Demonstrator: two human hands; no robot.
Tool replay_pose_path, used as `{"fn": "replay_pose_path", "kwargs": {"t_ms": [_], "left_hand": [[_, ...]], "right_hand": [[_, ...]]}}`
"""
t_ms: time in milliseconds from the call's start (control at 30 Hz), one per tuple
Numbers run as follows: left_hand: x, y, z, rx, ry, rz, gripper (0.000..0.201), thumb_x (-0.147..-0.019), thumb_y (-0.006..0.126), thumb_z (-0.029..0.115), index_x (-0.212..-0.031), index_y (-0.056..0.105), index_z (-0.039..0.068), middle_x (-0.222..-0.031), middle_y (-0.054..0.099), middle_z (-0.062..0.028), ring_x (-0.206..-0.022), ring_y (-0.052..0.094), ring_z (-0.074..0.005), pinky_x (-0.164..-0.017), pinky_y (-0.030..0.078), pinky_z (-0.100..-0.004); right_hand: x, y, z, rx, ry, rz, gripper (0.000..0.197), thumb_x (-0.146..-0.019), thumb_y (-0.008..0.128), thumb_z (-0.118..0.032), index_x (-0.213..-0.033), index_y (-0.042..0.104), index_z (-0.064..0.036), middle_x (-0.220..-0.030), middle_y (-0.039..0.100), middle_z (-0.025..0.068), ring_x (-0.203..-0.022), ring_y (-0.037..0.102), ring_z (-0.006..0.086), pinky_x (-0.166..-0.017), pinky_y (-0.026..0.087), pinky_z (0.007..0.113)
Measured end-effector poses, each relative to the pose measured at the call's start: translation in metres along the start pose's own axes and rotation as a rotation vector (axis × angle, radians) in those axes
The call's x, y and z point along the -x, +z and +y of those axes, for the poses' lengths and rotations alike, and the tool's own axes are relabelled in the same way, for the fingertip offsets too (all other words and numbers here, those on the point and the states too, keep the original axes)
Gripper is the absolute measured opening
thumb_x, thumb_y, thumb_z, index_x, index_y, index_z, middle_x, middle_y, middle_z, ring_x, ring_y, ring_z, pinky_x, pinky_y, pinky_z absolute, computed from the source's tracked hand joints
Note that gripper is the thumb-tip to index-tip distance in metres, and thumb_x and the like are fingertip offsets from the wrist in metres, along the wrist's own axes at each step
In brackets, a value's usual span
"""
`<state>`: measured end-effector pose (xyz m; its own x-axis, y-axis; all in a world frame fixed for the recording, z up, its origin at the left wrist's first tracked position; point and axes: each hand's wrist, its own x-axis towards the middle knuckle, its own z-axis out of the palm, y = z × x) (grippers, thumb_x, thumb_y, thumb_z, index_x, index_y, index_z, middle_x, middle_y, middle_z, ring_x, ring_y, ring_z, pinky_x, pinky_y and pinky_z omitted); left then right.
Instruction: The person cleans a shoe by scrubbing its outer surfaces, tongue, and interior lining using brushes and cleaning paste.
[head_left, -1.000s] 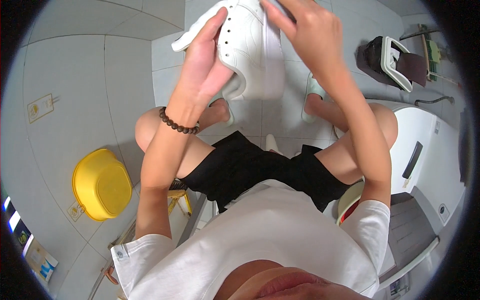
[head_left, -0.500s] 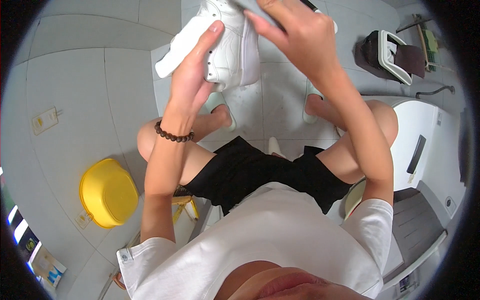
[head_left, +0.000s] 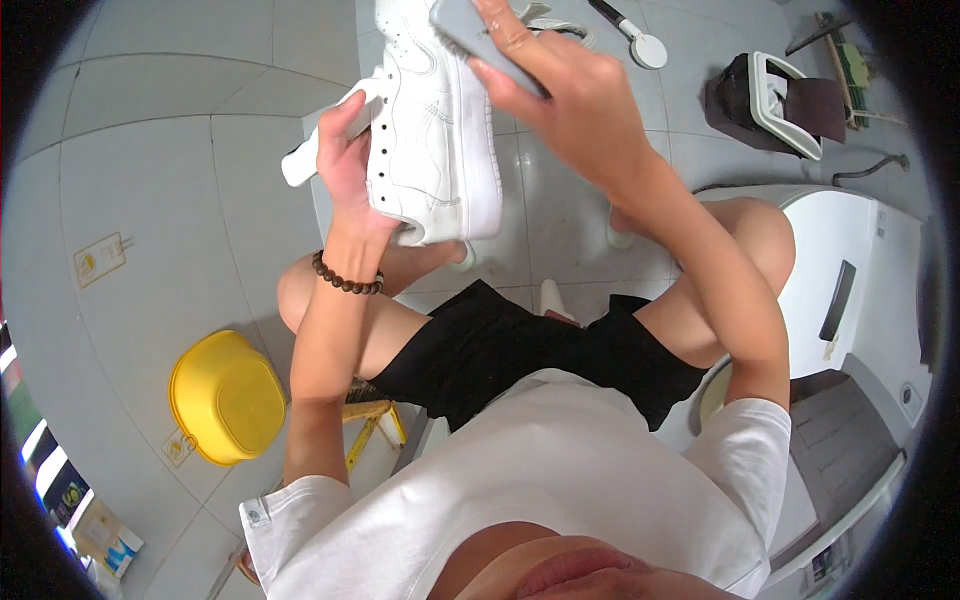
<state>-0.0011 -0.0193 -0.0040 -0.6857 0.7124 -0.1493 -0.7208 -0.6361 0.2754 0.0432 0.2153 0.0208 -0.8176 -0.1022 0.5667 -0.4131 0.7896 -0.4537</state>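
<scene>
A white lace-up sneaker without laces hangs in front of me, sole side to the right, its row of eyelets facing left. My left hand grips it at the eyelet side, thumb up; the other fingers are hidden by the shoe. Beside that thumb the white tongue sticks out to the left. My right hand holds a flat grey scrub brush against the upper right part of the shoe, near the sole edge. The brush's bristles are mostly hidden.
On the tiled floor beyond lie a white round-headed tool with a black handle and a whitish strappy item. A bin stands far right, a white appliance nearer. A yellow basin rests against the left wall.
The sneaker has come down and nearer to me, showing more of its side. My left thumb has moved off its side. The brush is now more visible, pressed on the shoe.
</scene>
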Motion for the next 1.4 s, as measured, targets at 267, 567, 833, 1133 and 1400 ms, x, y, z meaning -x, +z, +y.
{"fn": "replay_pose_path", "kwargs": {"t_ms": [267, 567, 833, 1133, 1400], "left_hand": [[-0.005, 0.009, 0.014, -0.066, 0.164, -0.085, 0.060, -0.101, 0.051, 0.041, -0.140, 0.052, -0.005, -0.136, 0.063, -0.0195, -0.122, 0.063, -0.0321, -0.107, 0.050, -0.0432], [-0.003, 0.032, -0.019, -0.735, 0.167, 0.288, 0.052, -0.097, 0.064, 0.026, -0.138, 0.055, -0.004, -0.126, 0.067, -0.0152, -0.112, 0.067, -0.0235, -0.096, 0.054, -0.0366], [0.004, 0.033, -0.032, -1.256, 0.141, 0.392, 0.063, -0.092, 0.076, 0.037, -0.138, 0.058, -0.001, -0.130, 0.065, -0.0130, -0.117, 0.060, -0.0234, -0.100, 0.047, -0.0362], [-0.003, 0.050, -0.023, -0.872, 0.260, 0.472, 0.053, -0.093, 0.071, 0.029, -0.133, 0.060, -0.005, -0.123, 0.067, -0.0129, -0.112, 0.062, -0.0197, -0.097, 0.048, -0.0312], [0.008, 0.043, -0.027, -1.131, 0.152, 0.426, 0.060, -0.093, 0.075, 0.032, -0.138, 0.056, -0.003, -0.130, 0.064, -0.0123, -0.119, 0.058, -0.0220, -0.102, 0.045, -0.0339]], "right_hand": [[0.040, 0.029, -0.023, 0.061, -0.029, -0.104, 0.074, -0.090, 0.075, -0.035, -0.157, 0.047, -0.0224, -0.066, 0.043, 0.0023, -0.048, 0.044, 0.0201, -0.046, 0.045, 0.034], [0.002, -0.001, 0.005, -0.087, 0.170, 0.168, 0.062, -0.096, 0.063, -0.028, -0.137, 0.041, 0.0126, -0.103, 0.065, 0.0358, -0.079, 0.068, 0.0513, -0.063, 0.056, 0.049], [-0.021, -0.030, 0.002, -0.111, 0.323, 0.109, 0.040, -0.102, 0.057, -0.028, -0.119, 0.045, 0.0061, -0.084, 0.063, 0.0356, -0.073, 0.063, 0.0553, -0.061, 0.051, 0.056], [0.023, 0.011, -0.006, 0.023, 0.419, -0.144, 0.038, -0.102, 0.060, -0.032, -0.117, 0.046, 0.0002, -0.066, 0.060, 0.0234, -0.060, 0.062, 0.0446, -0.052, 0.048, 0.051], [-0.014, -0.017, -0.006, -0.001, 0.459, -0.093, 0.035, -0.101, 0.060, -0.027, -0.107, 0.043, 0.0031, -0.065, 0.059, 0.0281, -0.060, 0.063, 0.0492, -0.050, 0.049, 0.054]]}}
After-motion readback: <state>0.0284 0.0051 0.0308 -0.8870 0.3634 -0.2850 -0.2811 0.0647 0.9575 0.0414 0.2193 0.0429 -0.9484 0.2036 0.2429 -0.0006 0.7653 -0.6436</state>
